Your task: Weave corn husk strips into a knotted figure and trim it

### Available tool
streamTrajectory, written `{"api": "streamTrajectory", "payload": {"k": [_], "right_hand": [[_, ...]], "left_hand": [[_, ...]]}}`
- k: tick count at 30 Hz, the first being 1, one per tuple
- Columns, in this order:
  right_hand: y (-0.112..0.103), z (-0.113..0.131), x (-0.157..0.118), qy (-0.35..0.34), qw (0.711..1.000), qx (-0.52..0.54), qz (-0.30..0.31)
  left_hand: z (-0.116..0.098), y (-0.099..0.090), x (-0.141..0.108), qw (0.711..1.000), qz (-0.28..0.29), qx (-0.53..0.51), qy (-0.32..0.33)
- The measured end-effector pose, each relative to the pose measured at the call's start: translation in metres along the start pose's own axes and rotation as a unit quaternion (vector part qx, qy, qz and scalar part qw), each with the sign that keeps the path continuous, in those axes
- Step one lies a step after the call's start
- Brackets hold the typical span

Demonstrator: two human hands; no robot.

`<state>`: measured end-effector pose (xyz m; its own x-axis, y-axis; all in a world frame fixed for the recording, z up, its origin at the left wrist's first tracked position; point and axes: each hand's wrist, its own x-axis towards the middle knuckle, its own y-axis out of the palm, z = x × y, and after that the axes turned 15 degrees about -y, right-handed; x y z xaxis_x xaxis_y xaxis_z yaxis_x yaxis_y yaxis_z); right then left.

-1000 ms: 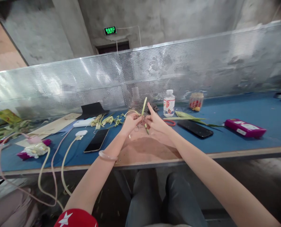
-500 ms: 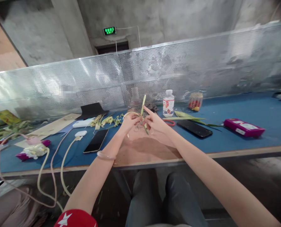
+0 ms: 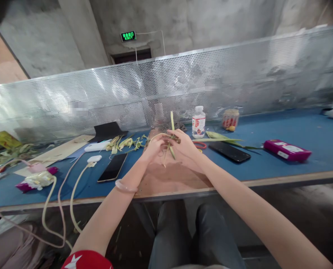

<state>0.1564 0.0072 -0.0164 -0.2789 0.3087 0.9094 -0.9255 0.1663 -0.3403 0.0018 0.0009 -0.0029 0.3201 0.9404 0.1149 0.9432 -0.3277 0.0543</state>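
Note:
My left hand (image 3: 155, 146) and my right hand (image 3: 183, 145) meet over a brown board on the table. A pale green leaf strip (image 3: 172, 120) sticks up between them, and its darker pointed end (image 3: 172, 152) shows below the fingers. Both hands are closed on the strip with bent fingers. From the left hand a thin pale strand (image 3: 158, 135) arches back, and another thin end hangs under the fingers. A small dark, knotted part sits at the right fingertips; its details are too small to make out.
A white bottle (image 3: 198, 122), a jar (image 3: 230, 119), a black phone (image 3: 229, 152) and a purple pack (image 3: 286, 150) stand or lie to the right. Left are another phone (image 3: 112, 168), wilted plant pieces (image 3: 130, 142), white chargers and looping cables (image 3: 72, 198). Perforated metal panel (image 3: 121, 89) behind.
My right index finger, which pointed up along the strip, has bent down, and the right hand has turned further over it. A thin strand end hangs lower beneath the hands.

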Motion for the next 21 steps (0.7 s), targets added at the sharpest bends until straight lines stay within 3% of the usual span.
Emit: {"api": "streamTrajectory", "payload": {"k": [3,5,7,9,12,16,21], "right_hand": [[-0.003,0.002,0.002,0.028,0.999,0.013,-0.016],[-0.005,0.003,0.002,0.052,0.998,0.038,-0.028],[-0.008,0.004,0.003,0.084,0.993,0.079,-0.028],[-0.009,0.003,0.003,0.114,0.985,0.131,-0.014],[-0.009,0.004,0.003,0.126,0.975,0.184,0.000],[-0.008,0.006,0.003,0.122,0.977,0.177,-0.017],[-0.005,0.007,0.003,0.095,0.980,0.175,0.006]], "left_hand": [[0.003,-0.007,0.004,0.999,-0.014,0.017,-0.028],[0.005,-0.013,0.008,0.997,-0.059,0.031,-0.047],[0.007,-0.019,0.011,0.993,-0.113,0.002,-0.045],[0.005,-0.023,0.013,0.989,-0.128,-0.046,-0.051],[-0.001,-0.029,0.012,0.986,-0.097,-0.099,-0.090],[-0.006,-0.034,0.009,0.983,-0.059,-0.065,-0.162],[-0.002,-0.029,0.005,0.988,0.013,0.032,-0.149]]}}
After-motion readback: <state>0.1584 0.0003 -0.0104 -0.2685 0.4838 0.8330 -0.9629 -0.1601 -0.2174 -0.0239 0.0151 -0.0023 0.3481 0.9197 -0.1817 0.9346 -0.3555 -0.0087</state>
